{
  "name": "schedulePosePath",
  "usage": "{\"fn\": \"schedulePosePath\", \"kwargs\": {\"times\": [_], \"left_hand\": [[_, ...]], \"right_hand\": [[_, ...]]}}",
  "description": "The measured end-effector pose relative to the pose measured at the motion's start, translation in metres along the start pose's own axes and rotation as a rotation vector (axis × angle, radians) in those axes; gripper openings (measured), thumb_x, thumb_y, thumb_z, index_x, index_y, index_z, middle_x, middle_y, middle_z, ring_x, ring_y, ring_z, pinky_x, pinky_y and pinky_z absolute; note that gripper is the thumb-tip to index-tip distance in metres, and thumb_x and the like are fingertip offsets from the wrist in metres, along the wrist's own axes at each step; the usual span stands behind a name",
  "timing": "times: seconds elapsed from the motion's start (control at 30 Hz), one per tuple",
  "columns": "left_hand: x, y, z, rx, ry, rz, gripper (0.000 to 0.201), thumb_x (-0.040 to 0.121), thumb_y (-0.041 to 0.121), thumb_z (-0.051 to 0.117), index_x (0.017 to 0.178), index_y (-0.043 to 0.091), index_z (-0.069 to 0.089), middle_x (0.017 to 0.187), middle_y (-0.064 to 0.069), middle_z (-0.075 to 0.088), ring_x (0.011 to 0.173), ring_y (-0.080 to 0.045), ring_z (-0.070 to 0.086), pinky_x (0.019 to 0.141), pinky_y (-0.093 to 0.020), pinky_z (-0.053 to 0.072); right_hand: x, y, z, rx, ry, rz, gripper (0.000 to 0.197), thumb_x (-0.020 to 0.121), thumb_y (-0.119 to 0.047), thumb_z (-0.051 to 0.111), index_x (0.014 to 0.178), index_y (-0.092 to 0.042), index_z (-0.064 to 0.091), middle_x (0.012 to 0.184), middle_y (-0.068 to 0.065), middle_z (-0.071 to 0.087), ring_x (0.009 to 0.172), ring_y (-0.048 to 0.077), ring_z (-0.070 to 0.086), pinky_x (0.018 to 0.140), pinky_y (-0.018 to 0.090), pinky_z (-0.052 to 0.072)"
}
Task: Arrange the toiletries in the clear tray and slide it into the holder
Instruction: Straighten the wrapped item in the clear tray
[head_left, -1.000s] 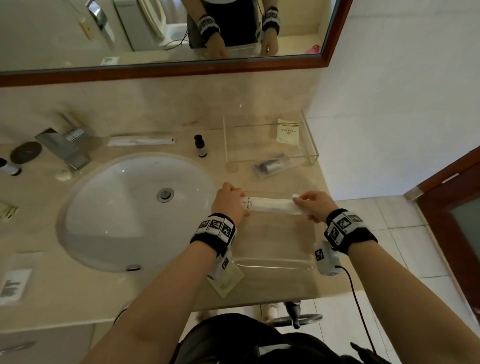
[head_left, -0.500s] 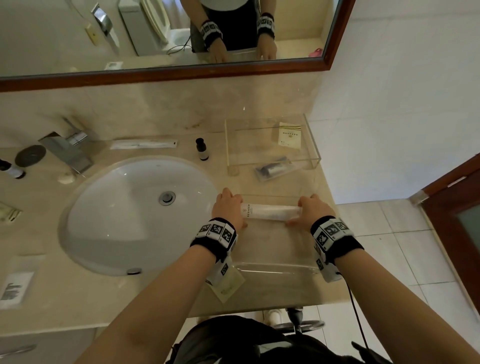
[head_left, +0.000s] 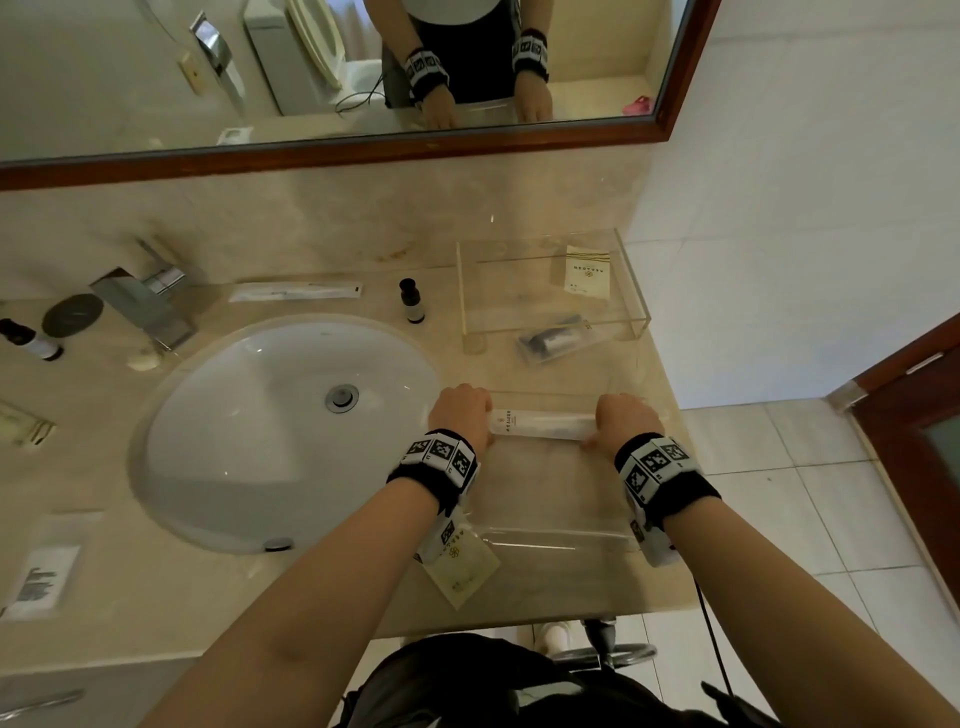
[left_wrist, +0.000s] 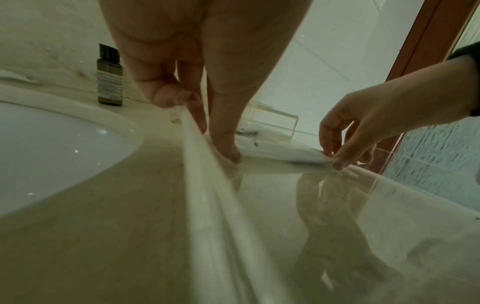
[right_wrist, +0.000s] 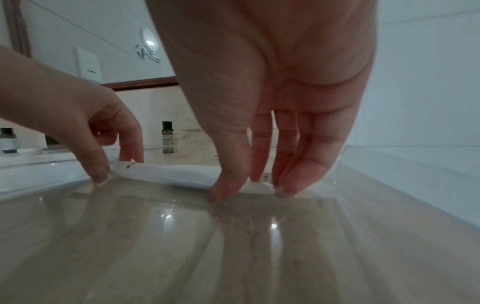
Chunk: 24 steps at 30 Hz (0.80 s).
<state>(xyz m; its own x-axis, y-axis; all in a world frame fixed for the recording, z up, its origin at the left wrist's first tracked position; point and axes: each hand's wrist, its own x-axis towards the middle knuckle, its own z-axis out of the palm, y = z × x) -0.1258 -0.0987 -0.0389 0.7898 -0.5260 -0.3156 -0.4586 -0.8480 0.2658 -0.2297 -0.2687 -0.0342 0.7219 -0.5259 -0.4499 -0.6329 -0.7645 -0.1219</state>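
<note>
A long white packet (head_left: 540, 423) lies crosswise on the floor of the clear tray (head_left: 561, 535), near its far wall. My left hand (head_left: 465, 413) pinches the packet's left end, thumb on the near side and fingers behind. My right hand (head_left: 621, 421) pinches the right end the same way. In the left wrist view my left hand (left_wrist: 217, 144) sits just inside the tray's left wall (left_wrist: 207, 195). The right wrist view shows my right hand (right_wrist: 249, 189) with fingertips down on the tray floor around the packet (right_wrist: 176, 174). The clear holder (head_left: 636, 312) stands behind the tray.
A cream sachet (head_left: 584, 270) lies on the holder and a dark packet (head_left: 556, 340) at its front. A small dark bottle (head_left: 412, 301) and a long white packet (head_left: 296, 291) lie behind the sink (head_left: 280, 431). Another sachet (head_left: 462, 566) lies under my left wrist.
Both hands have lowered the white packet to the tray floor. My right hand moved slightly left and turned its fingers downward; the left hand stayed nearly in place.
</note>
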Motion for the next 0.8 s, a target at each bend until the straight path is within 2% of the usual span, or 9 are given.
{"fn": "schedulePosePath", "kwargs": {"times": [0.1, 0.23, 0.33, 0.43, 0.53, 0.67, 0.8], "left_hand": [[0.002, 0.000, -0.001, -0.045, -0.014, -0.015, 0.042, 0.078, 0.036, 0.073, 0.113, 0.012, 0.067, 0.112, -0.008, 0.066, 0.105, -0.025, 0.060, 0.090, -0.032, 0.051], [0.001, 0.000, 0.000, -0.069, 0.015, -0.027, 0.040, 0.081, 0.034, 0.071, 0.114, 0.013, 0.066, 0.114, -0.009, 0.066, 0.106, -0.024, 0.059, 0.091, -0.031, 0.049], [0.001, -0.001, -0.002, -0.141, -0.012, -0.058, 0.037, 0.081, 0.031, 0.071, 0.113, 0.012, 0.068, 0.114, -0.008, 0.067, 0.105, -0.023, 0.062, 0.091, -0.029, 0.049], [0.002, -0.001, -0.004, -0.158, -0.052, -0.054, 0.033, 0.085, 0.027, 0.067, 0.113, 0.010, 0.069, 0.114, -0.010, 0.068, 0.105, -0.024, 0.063, 0.093, -0.028, 0.048], [0.001, -0.001, -0.004, -0.137, -0.014, -0.048, 0.034, 0.083, 0.024, 0.070, 0.113, 0.010, 0.068, 0.114, -0.010, 0.068, 0.105, -0.024, 0.063, 0.092, -0.029, 0.048], [0.000, 0.001, -0.005, -0.086, -0.015, -0.033, 0.035, 0.080, 0.024, 0.073, 0.111, 0.012, 0.067, 0.113, -0.008, 0.067, 0.105, -0.024, 0.062, 0.091, -0.030, 0.049], [-0.002, 0.002, -0.004, -0.023, -0.016, -0.019, 0.035, 0.079, 0.020, 0.073, 0.112, 0.011, 0.065, 0.113, -0.009, 0.066, 0.105, -0.025, 0.061, 0.093, -0.032, 0.050]], "right_hand": [[0.004, 0.001, -0.001, 0.020, -0.044, 0.016, 0.043, 0.080, -0.036, 0.071, 0.109, -0.007, 0.058, 0.111, 0.012, 0.062, 0.105, 0.029, 0.059, 0.084, 0.033, 0.048], [0.011, 0.001, -0.004, 0.036, -0.082, 0.030, 0.045, 0.083, -0.043, 0.065, 0.106, -0.004, 0.061, 0.107, 0.012, 0.066, 0.103, 0.030, 0.060, 0.084, 0.033, 0.047], [0.012, 0.000, -0.005, 0.022, -0.104, 0.029, 0.039, 0.085, -0.043, 0.064, 0.096, -0.006, 0.060, 0.097, 0.012, 0.064, 0.093, 0.027, 0.060, 0.076, 0.033, 0.045], [0.014, 0.000, -0.007, 0.025, -0.114, 0.038, 0.038, 0.086, -0.044, 0.062, 0.084, -0.007, 0.053, 0.086, 0.008, 0.056, 0.079, 0.024, 0.053, 0.069, 0.030, 0.040], [0.014, 0.001, -0.008, 0.000, -0.112, 0.027, 0.034, 0.086, -0.041, 0.064, 0.091, -0.007, 0.057, 0.087, 0.007, 0.055, 0.078, 0.023, 0.052, 0.069, 0.028, 0.040], [0.011, 0.001, -0.008, -0.034, -0.103, 0.017, 0.042, 0.085, -0.039, 0.064, 0.104, -0.002, 0.060, 0.090, 0.008, 0.055, 0.079, 0.022, 0.051, 0.070, 0.028, 0.042], [0.009, 0.000, -0.010, -0.043, -0.104, 0.018, 0.045, 0.084, -0.041, 0.065, 0.106, -0.002, 0.061, 0.089, 0.008, 0.056, 0.079, 0.023, 0.052, 0.070, 0.028, 0.042]]}}
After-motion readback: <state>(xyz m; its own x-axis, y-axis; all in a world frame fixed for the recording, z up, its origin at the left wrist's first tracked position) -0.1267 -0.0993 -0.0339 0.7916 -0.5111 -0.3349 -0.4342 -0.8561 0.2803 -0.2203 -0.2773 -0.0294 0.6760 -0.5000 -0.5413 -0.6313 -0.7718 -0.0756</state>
